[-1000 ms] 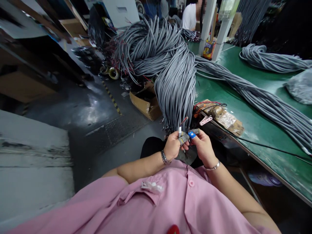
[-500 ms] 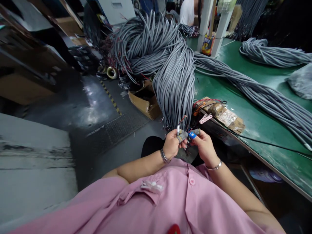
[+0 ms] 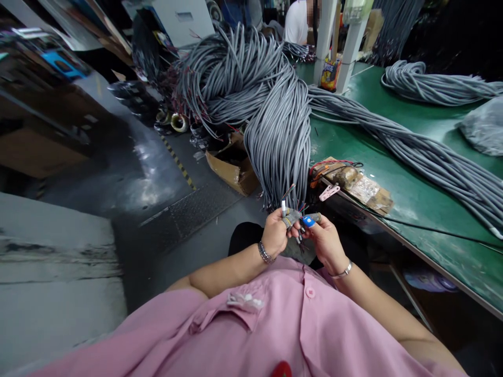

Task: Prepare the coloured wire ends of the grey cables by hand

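Grey cables [image 3: 281, 141] hang off the green surface [image 3: 412, 193] just above your lap. Your left hand [image 3: 276, 235] pinches a cable end with a white tip [image 3: 283, 207]; your right hand [image 3: 324, 242], blue-capped finger [image 3: 308, 221] forward, grips the thin wires [image 3: 299, 238] beside it.

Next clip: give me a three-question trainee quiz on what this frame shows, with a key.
1. True or false: the big bundle of grey cables hangs over the edge of the green table toward the person's hands.
2. Multiple choice: what sits on the tip of a finger of the right hand? A) a blue cap B) a red ring C) a yellow sticker
3. Fill in: the left hand holds thin wires with a small ____ connector sticking up.

Key
1. True.
2. A: the blue cap.
3. White.
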A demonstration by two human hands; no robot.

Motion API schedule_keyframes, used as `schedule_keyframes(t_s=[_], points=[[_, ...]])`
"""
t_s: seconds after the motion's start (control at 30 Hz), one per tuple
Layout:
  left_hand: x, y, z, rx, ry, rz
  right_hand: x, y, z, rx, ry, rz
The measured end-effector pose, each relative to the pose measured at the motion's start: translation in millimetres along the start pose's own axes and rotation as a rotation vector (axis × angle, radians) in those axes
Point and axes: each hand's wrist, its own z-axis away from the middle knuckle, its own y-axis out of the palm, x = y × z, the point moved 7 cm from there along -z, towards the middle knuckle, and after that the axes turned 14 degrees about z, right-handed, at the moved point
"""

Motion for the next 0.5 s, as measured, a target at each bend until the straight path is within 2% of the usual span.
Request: schedule_keyframes(t_s=[0.5], points=[[3.8, -1.5, 1.1, 0.033, 0.023, -0.014, 11.6, -1.2, -8.3, -0.005, -0.051, 0.044]])
